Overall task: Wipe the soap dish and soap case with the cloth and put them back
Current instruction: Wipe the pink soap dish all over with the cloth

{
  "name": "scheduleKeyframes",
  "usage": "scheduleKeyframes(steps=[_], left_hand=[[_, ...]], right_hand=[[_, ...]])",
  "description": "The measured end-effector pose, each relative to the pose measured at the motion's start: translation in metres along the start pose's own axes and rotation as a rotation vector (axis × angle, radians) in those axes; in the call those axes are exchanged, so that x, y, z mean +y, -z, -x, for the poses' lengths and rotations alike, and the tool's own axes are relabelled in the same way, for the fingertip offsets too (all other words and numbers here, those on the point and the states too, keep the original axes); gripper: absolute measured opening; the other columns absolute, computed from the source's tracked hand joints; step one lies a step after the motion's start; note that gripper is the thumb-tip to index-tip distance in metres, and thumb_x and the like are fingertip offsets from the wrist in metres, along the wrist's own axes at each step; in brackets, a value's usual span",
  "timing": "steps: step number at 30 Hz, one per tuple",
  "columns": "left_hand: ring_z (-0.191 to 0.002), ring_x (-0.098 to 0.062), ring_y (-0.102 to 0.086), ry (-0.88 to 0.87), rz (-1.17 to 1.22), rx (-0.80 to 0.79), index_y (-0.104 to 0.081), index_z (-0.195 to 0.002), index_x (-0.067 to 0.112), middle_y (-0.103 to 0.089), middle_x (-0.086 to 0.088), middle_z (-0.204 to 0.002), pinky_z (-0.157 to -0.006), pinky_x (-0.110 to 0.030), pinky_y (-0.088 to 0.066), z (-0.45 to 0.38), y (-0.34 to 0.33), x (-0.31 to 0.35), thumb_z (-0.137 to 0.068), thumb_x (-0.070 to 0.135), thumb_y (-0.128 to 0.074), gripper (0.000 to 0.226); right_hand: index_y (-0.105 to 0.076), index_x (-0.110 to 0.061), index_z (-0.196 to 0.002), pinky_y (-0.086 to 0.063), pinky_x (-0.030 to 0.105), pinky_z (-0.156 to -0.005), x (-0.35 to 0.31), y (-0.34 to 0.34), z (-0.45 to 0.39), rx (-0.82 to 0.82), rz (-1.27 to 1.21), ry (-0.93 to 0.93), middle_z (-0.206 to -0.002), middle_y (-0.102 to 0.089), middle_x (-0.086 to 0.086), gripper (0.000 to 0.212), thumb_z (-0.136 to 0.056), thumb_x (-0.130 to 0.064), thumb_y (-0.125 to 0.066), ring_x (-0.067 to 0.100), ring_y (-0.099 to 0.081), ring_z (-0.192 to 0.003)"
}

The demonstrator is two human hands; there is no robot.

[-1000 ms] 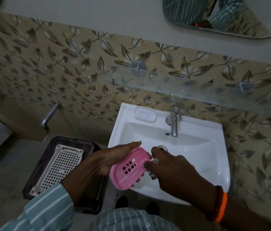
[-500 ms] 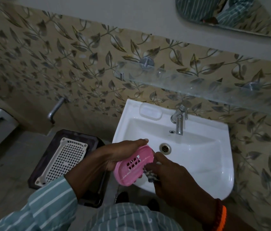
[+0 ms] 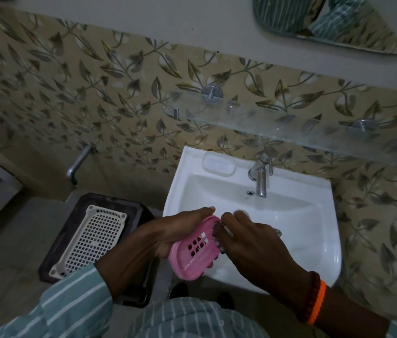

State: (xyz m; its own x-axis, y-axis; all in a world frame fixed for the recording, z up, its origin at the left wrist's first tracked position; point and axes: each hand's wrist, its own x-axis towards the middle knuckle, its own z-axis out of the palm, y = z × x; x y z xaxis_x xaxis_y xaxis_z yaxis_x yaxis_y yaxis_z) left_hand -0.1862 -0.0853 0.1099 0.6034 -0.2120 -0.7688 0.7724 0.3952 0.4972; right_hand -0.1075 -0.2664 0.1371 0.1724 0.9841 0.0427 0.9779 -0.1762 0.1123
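- Both hands meet over the front of the white sink (image 3: 314, 240): the left hand (image 3: 168, 237) grasps the pink soap dish (image 3: 193, 250) from its left edge, fingers curled under and behind it, holding it tilted above the sink's front-left rim.
- The right hand (image 3: 253, 242) pinches a small dark cloth (image 3: 218, 240), mostly hidden under the fingers, and presses it against the dish's right end.
- The dish holds no soap; its slotted bottom shows open holes.
- A clear soap case (image 3: 219, 164) sits on the sink's back-left ledge, left of the metal tap (image 3: 260, 176); whether anything lies in it cannot be told.
- No writing is readable anywhere.
- On the floor to the left, a white perforated tray (image 3: 90, 240) lies on a dark stool (image 3: 141, 213).
- A glass shelf (image 3: 290, 132) hangs on the leaf-patterned wall above the sink.
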Motion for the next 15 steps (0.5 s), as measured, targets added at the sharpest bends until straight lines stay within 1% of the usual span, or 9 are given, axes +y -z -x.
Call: scheduleKeyframes(steps=[2,3,5,7,9,11,12,13,15], left_hand=[[-0.078,-0.030,-0.075,-0.057,0.025,0.056,-0.056,-0.136,0.009,-0.075,-0.020,-0.099,-0.071,-0.042,-0.063,0.001,0.004,0.005,-0.099,0.060,-0.053,0.063],[-0.074,-0.029,-0.077,-0.086,0.030,0.086,-0.055,-0.137,0.011,-0.076,-0.019,-0.095,-0.067,-0.041,-0.063,0.000,0.006,0.007,-0.098,0.059,-0.055,0.062],[-0.070,-0.025,-0.078,-0.133,0.037,0.126,-0.058,-0.134,0.013,-0.079,-0.014,-0.085,-0.065,-0.038,-0.063,-0.002,0.006,0.007,-0.098,0.059,-0.054,0.059],[-0.069,-0.021,-0.077,-0.182,0.054,0.140,-0.067,-0.126,0.014,-0.079,-0.010,-0.082,-0.066,-0.035,-0.063,-0.005,0.005,0.005,-0.100,0.059,-0.050,0.055],[-0.072,-0.019,-0.076,-0.241,0.077,0.138,-0.079,-0.115,0.018,-0.079,-0.009,-0.085,-0.070,-0.035,-0.063,-0.009,0.004,0.004,-0.103,0.059,-0.043,0.056],[-0.081,-0.021,-0.075,-0.292,0.077,0.146,-0.080,-0.114,0.022,-0.079,-0.011,-0.093,-0.083,-0.040,-0.063,-0.011,0.005,0.004,-0.103,0.061,-0.039,0.057],[-0.086,-0.024,-0.074,-0.303,0.071,0.154,-0.079,-0.117,0.023,-0.079,-0.013,-0.098,-0.091,-0.045,-0.059,-0.012,0.004,0.005,-0.103,0.062,-0.039,0.058],[-0.088,-0.026,-0.074,-0.298,0.064,0.161,-0.077,-0.120,0.022,-0.078,-0.014,-0.101,-0.094,-0.048,-0.058,-0.012,0.005,0.005,-0.102,0.063,-0.040,0.058],[-0.085,-0.028,-0.077,-0.230,0.064,0.140,-0.069,-0.125,0.018,-0.080,-0.016,-0.098,-0.088,-0.050,-0.062,-0.011,0.006,0.006,-0.099,0.065,-0.046,0.059]], right_hand=[[-0.067,-0.005,-0.097,-0.043,0.029,-0.036,-0.010,0.002,0.000,-0.060,-0.095,-0.101,-0.094,-0.062,0.012,0.019,-0.078,-0.008,-0.063,0.024,-0.059,-0.068],[-0.068,-0.007,-0.098,-0.045,0.029,-0.038,-0.016,0.002,0.000,-0.093,-0.181,-0.174,-0.097,-0.063,0.011,0.024,-0.074,-0.008,-0.071,0.023,-0.060,-0.067],[-0.066,-0.017,-0.104,-0.044,0.026,-0.050,-0.021,0.000,-0.001,-0.108,-0.355,-0.331,-0.102,-0.059,0.001,0.026,-0.079,-0.008,-0.067,0.020,-0.062,-0.072],[-0.062,-0.024,-0.107,-0.040,0.021,-0.064,-0.022,-0.002,-0.003,-0.073,-0.533,-0.426,-0.099,-0.049,-0.010,0.024,-0.087,-0.012,-0.059,0.015,-0.060,-0.084],[-0.063,-0.023,-0.110,-0.046,0.021,-0.075,-0.023,-0.001,-0.003,-0.093,-0.700,-0.428,-0.104,-0.056,-0.011,0.026,-0.085,-0.014,-0.062,0.012,-0.060,-0.096],[-0.065,-0.026,-0.110,-0.051,0.024,-0.083,-0.026,0.004,-0.001,-0.152,-0.763,-0.363,-0.111,-0.061,-0.008,0.028,-0.083,-0.019,-0.068,0.010,-0.060,-0.100],[-0.067,-0.030,-0.109,-0.053,0.025,-0.081,-0.025,0.008,0.000,-0.149,-0.722,-0.334,-0.111,-0.062,-0.010,0.029,-0.082,-0.021,-0.070,0.009,-0.060,-0.098],[-0.068,-0.032,-0.107,-0.055,0.026,-0.074,-0.021,0.011,0.000,-0.120,-0.626,-0.308,-0.110,-0.062,-0.010,0.031,-0.079,-0.020,-0.072,0.010,-0.061,-0.094],[-0.071,-0.025,-0.103,-0.053,0.027,-0.056,-0.007,0.014,-0.003,-0.061,-0.416,-0.256,-0.104,-0.065,-0.001,0.033,-0.072,-0.014,-0.077,0.017,-0.064,-0.081]])
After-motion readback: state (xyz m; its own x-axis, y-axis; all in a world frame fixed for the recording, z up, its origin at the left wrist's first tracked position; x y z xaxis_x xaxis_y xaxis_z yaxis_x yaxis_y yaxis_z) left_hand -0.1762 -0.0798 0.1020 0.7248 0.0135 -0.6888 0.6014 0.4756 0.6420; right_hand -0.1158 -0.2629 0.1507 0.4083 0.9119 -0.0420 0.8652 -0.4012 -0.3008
